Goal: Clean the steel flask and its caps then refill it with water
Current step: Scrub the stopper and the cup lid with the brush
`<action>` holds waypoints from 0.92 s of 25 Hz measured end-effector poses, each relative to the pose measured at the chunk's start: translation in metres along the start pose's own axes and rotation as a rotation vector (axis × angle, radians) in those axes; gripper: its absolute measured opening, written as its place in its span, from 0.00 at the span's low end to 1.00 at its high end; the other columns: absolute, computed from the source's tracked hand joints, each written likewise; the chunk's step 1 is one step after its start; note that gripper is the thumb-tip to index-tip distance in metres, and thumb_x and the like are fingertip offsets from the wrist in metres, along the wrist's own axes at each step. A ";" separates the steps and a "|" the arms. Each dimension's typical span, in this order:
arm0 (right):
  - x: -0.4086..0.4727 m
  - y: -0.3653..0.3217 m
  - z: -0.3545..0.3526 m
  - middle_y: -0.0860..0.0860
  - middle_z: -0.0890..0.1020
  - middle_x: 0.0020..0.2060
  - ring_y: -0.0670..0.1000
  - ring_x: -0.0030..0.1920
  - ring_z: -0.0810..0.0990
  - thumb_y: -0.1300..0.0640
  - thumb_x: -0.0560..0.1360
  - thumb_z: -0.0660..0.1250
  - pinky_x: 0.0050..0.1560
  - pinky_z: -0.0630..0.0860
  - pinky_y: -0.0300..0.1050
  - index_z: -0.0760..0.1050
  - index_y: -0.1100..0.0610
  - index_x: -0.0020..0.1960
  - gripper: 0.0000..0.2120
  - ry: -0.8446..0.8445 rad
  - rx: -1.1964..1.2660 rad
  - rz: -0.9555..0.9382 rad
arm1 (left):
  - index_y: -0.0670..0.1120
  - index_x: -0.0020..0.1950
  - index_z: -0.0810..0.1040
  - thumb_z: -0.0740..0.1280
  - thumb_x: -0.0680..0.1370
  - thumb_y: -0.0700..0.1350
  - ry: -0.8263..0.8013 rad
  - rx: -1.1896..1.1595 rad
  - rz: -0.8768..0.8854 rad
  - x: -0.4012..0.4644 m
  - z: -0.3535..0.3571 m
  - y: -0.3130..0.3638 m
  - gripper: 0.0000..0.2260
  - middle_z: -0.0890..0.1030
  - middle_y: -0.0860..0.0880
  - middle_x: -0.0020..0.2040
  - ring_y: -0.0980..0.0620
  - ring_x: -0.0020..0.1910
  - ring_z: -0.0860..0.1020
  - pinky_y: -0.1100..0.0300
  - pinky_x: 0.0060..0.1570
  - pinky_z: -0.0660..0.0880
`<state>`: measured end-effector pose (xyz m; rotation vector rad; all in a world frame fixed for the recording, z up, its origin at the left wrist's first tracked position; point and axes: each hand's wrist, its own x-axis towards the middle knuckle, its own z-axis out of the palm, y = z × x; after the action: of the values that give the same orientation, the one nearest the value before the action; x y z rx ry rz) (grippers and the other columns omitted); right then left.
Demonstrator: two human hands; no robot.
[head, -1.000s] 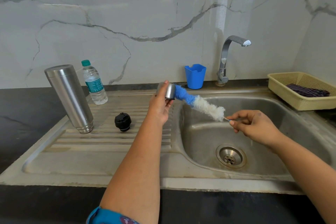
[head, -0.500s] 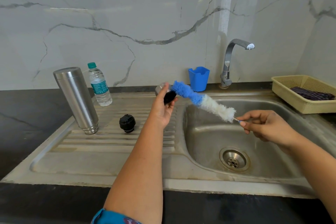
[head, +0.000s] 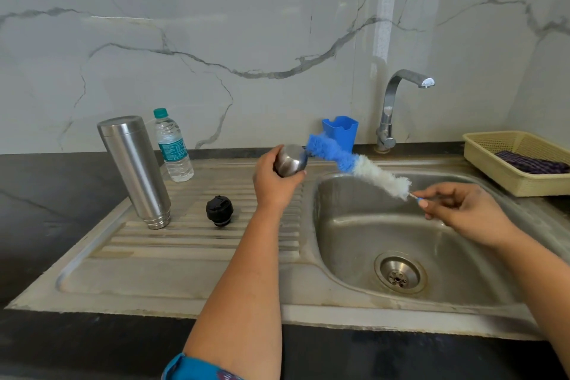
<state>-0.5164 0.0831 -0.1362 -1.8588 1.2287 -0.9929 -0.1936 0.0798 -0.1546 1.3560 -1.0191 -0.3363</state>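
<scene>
The steel flask stands upside down on the draining board at the left. A black inner cap lies beside it on the ridges. My left hand grips the steel outer cap above the board's right end. My right hand pinches the thin handle of a blue-and-white bottle brush over the basin. The brush's blue tip lies against the cap's upper right side.
A plastic water bottle stands behind the flask. A blue holder and the tap are at the back of the sink. A cream basket with a dark cloth sits at the right.
My left hand has turned the steel cap so its rounded closed end faces me. The brush tip has come out of the cap and now lies against its outside.
</scene>
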 end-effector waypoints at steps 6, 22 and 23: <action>-0.001 -0.003 0.007 0.46 0.84 0.33 0.43 0.36 0.81 0.60 0.72 0.73 0.43 0.76 0.35 0.82 0.43 0.45 0.11 0.000 -0.225 -0.154 | 0.50 0.61 0.80 0.82 0.61 0.49 0.043 0.165 0.087 -0.002 0.006 -0.006 0.29 0.82 0.54 0.53 0.57 0.51 0.80 0.59 0.54 0.78; 0.009 -0.008 -0.002 0.50 0.85 0.35 0.55 0.40 0.83 0.58 0.74 0.71 0.50 0.78 0.50 0.82 0.47 0.49 0.07 0.046 -0.118 -0.083 | 0.47 0.52 0.79 0.79 0.69 0.49 0.113 -0.191 -0.364 -0.006 0.008 0.014 0.16 0.81 0.53 0.45 0.58 0.44 0.80 0.67 0.40 0.74; 0.013 -0.014 -0.005 0.50 0.84 0.34 0.58 0.40 0.82 0.58 0.75 0.71 0.48 0.77 0.50 0.82 0.49 0.50 0.06 0.097 -0.152 -0.079 | 0.46 0.51 0.79 0.78 0.71 0.49 0.105 -0.332 -0.467 -0.004 0.008 0.013 0.14 0.82 0.51 0.46 0.55 0.45 0.80 0.65 0.44 0.75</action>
<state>-0.5118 0.0743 -0.1191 -2.0100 1.3294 -1.0687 -0.2063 0.0815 -0.1450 1.2797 -0.5201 -0.7403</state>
